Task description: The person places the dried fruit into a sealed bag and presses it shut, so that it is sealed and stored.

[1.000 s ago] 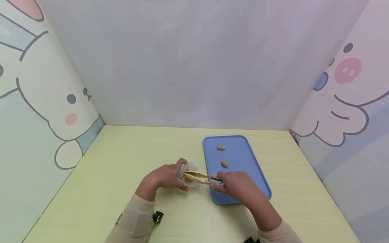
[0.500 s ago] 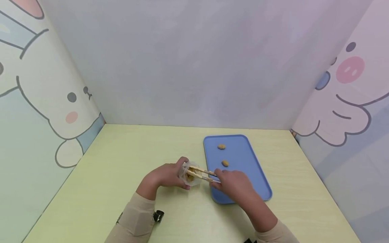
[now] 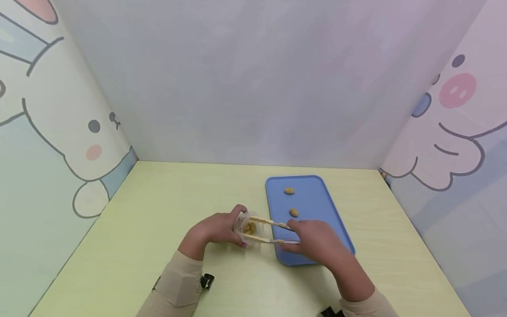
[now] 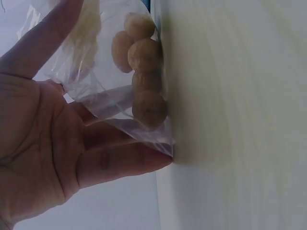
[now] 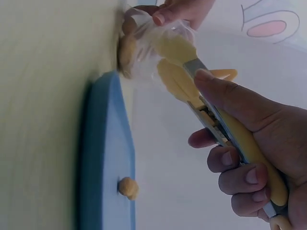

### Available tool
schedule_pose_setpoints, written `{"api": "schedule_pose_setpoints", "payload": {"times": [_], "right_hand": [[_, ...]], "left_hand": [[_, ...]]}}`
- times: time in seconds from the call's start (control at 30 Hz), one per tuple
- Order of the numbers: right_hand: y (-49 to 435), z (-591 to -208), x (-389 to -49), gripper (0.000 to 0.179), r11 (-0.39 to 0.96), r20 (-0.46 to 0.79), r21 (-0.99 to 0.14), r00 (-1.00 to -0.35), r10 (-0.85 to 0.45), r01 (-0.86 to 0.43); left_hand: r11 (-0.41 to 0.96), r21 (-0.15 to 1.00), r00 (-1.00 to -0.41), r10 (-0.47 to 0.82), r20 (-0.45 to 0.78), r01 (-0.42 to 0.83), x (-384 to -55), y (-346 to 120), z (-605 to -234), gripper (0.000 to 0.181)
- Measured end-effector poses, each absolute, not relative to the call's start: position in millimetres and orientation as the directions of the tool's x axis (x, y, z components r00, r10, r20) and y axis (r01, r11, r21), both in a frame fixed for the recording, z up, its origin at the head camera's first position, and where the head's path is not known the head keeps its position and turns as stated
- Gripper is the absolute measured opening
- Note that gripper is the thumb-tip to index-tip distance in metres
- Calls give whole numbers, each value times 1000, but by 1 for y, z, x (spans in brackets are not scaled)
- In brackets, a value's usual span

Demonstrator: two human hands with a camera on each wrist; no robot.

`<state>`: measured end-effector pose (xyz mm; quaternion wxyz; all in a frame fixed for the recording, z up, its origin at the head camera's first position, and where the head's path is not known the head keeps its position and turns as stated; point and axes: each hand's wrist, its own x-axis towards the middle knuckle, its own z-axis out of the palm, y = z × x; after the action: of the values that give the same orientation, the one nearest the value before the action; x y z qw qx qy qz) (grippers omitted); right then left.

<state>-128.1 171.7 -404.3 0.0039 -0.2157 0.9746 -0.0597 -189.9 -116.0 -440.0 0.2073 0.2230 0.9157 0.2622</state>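
Note:
My left hand holds a clear plastic bag by its sides, thumb above and fingers below, with its mouth facing right. Several brown, wrinkled, roundish pieces, like walnuts or dried fruit, lie in the bag's lower part. In my right hand is a pair of tongs with cream-coloured tips, gripped around the handles, thumb on one arm and fingers on the other. The tongs' arms are spread apart, their tips at the bag's mouth, and no piece shows between them.
A blue tray lies right of the bag, partly under my right hand. On it sit two brown pieces, one farther back and one nearer. The pale yellow table ends at a grey back wall, with cartoon-printed side walls.
The tongs have spread wider, and my right hand has drawn slightly to the right, bringing their tips back toward the bag's mouth. My left hand keeps its hold on the bag.

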Motion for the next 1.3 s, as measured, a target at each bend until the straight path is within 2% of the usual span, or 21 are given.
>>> {"api": "schedule_pose_setpoints", "payload": {"times": [0.2, 0.47, 0.77, 0.97, 1.13, 1.3], "right_hand": [[202, -382, -129, 43, 895, -48, -236, -915, -400, -379], [239, -369, -134, 49, 923, -92, -293, -953, -289, -251], [258, -373, -143, 77, 947, -175, -295, -968, -182, -124], [265, -376, -146, 68, 952, -202, -289, -965, -165, -103], [270, -379, -147, 70, 955, -218, -281, -964, -154, -89], [273, -384, -150, 68, 956, -241, -284, -959, -148, -76]], "left_hand": [[766, 577, -819, 506, -271, 283, -190, -116, -440, 88], [776, 570, -829, 488, -273, 269, -191, -118, -442, 91], [752, 595, -829, 504, -240, 285, -194, -123, -443, 89], [705, 644, -831, 523, -191, 296, -198, -127, -441, 90], [640, 719, -814, 552, -183, 272, -199, -130, -439, 85], [619, 743, -798, 568, -201, 254, -200, -131, -441, 82]]}}
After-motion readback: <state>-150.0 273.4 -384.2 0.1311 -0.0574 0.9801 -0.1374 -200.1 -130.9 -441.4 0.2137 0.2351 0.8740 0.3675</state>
